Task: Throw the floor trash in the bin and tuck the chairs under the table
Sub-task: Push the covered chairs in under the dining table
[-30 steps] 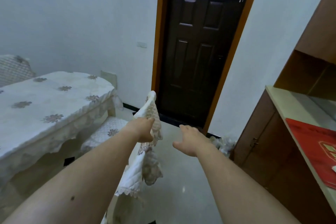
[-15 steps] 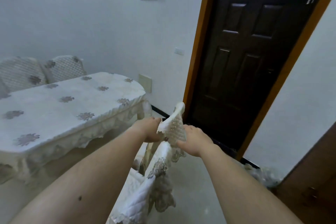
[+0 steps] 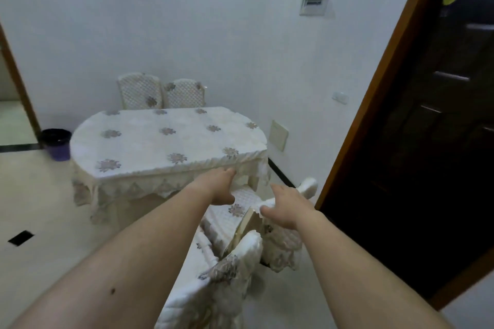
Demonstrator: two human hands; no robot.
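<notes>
Two quilted chairs [image 3: 235, 224] beside oval lace-edged table [image 3: 165, 141].

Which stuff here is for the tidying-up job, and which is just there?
For the job:
near chair
table
bin
two far chairs
left hand
right hand

Just there:
dark door
wall box

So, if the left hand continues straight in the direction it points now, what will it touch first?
Most likely the tablecloth fringe at the table's near edge: the left hand points at it, fingertips already at or nearly touching it. Depth is unclear, so contact cannot be confirmed.
</notes>
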